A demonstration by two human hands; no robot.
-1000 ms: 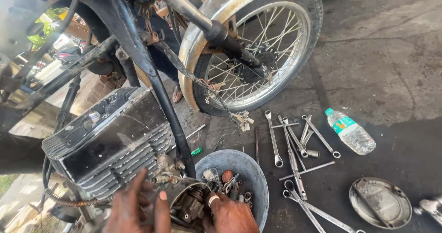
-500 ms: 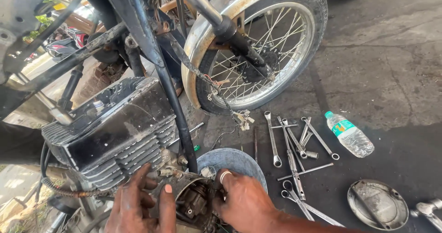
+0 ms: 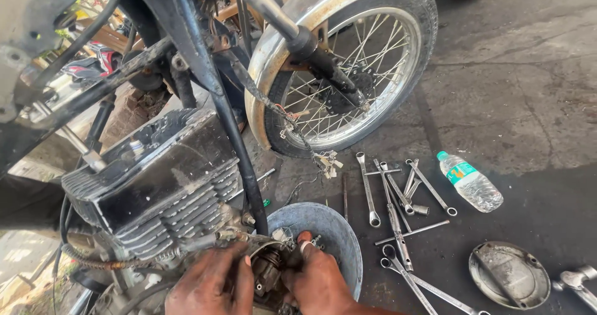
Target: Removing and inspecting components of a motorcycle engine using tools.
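Engine part (image 3: 268,271) gripped by left hand (image 3: 211,285) and right hand (image 3: 318,281) at the frame's bottom, beside the finned engine (image 3: 155,194), grey bowl (image 3: 336,231) just behind, spanners (image 3: 398,215) spread on the floor (image 3: 522,103).

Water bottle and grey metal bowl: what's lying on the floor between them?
In the head view, a scatter of spanners lies on the dark floor between the water bottle and the grey metal bowl.

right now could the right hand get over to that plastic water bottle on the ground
Probably yes: the right hand is busy on the engine part, but only flat spanners lie between it and the bottle, nothing upright.
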